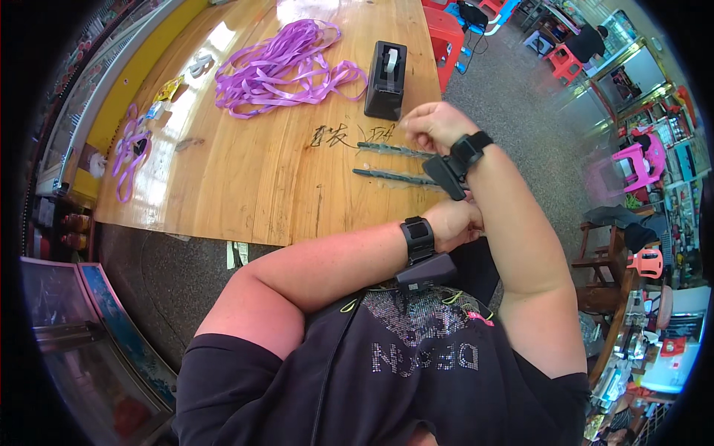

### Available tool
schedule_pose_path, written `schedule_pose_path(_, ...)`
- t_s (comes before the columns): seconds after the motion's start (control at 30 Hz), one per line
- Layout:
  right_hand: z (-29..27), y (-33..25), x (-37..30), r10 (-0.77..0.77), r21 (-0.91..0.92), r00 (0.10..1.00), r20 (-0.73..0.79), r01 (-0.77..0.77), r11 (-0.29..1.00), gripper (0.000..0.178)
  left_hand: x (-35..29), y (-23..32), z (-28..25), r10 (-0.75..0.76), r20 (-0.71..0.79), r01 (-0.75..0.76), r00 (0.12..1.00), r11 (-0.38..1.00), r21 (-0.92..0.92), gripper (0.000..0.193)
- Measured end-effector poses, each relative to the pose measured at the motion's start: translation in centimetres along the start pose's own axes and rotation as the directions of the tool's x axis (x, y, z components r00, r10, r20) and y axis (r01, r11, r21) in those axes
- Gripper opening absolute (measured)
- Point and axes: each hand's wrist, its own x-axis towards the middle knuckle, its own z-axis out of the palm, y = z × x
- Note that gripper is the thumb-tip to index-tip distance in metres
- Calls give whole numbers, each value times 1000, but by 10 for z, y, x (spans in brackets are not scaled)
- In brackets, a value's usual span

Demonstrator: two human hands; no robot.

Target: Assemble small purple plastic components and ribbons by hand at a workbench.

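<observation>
My right hand (440, 125) is over the table's right side, just below the tape dispenser. Its thumb and fingers are pinched together; whatever is between them is too small to make out. My left hand (452, 223) is at the table's near right edge with its fingers curled inward, and what they hold is hidden. Between the hands lie two thin dark green sticks, an upper stick (383, 148) and a lower stick (387, 175), with clear film about them. Their right ends run behind my right wrist. The black tape dispenser (385, 104) holds a roll of clear tape.
A loose heap of purple ribbon (279, 70) covers the far middle of the wooden table (238, 186). More purple ribbon (126, 167) and a yellow packet (169, 89) lie to the left. Red stools (445, 33) stand past the right edge; a person (587, 44) sits far off.
</observation>
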Motion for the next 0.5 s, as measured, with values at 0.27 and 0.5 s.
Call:
schedule_pose_path(0.27, -66, -24, -79, -326, -225, 943, 71, 334, 915, 25, -7, 10, -2, -50, -132, 47, 990, 999, -20, 48)
schedule_pose_path(0.5, -90, 45, -82, -151, -294, 977, 149, 190, 937, 37, -5, 10, 0, -66, -126, 57, 990, 996, -75, 45)
